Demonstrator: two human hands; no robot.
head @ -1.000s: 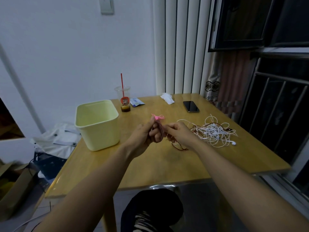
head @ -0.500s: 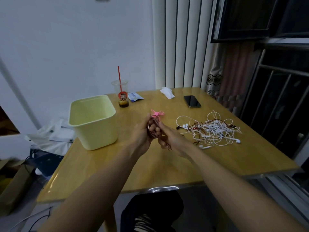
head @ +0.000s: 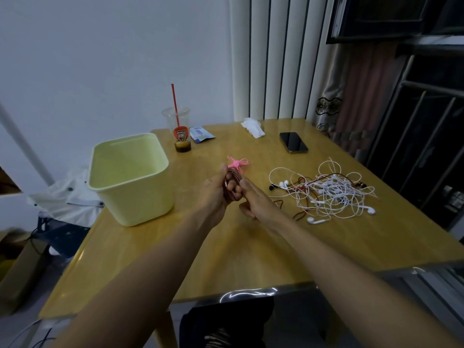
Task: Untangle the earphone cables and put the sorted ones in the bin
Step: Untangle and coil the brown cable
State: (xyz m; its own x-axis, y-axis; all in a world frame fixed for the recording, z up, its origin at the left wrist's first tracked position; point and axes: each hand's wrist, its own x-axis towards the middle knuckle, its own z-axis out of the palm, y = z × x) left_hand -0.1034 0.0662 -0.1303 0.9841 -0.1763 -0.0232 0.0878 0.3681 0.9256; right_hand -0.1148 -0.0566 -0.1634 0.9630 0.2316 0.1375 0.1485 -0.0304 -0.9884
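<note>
My left hand [head: 214, 190] grips a coiled dark red earphone cable [head: 232, 183] above the middle of the wooden table [head: 251, 249]. A pink tie [head: 237, 163] sticks up from the top of the coil. My right hand [head: 256, 203] sits right beside it, fingers curled, holding the cable's trailing end, which runs under the hand toward the right. A tangled pile of white and dark red earphones [head: 329, 190] lies on the table to the right. The pale yellow bin [head: 130, 177] stands at the left; no cable shows in the visible part of its inside.
A plastic cup with a red straw [head: 179, 131], a small blue packet [head: 200, 134], a crumpled tissue [head: 253, 125] and a black phone [head: 293, 142] lie along the table's far side. Cardboard boxes and clothes sit on the floor at the left. Window bars stand at the right.
My hands stayed together over the table while winding the red cable; the loose loop that lay on the table under my right hand has been taken up. The camera tilted down slightly.
</note>
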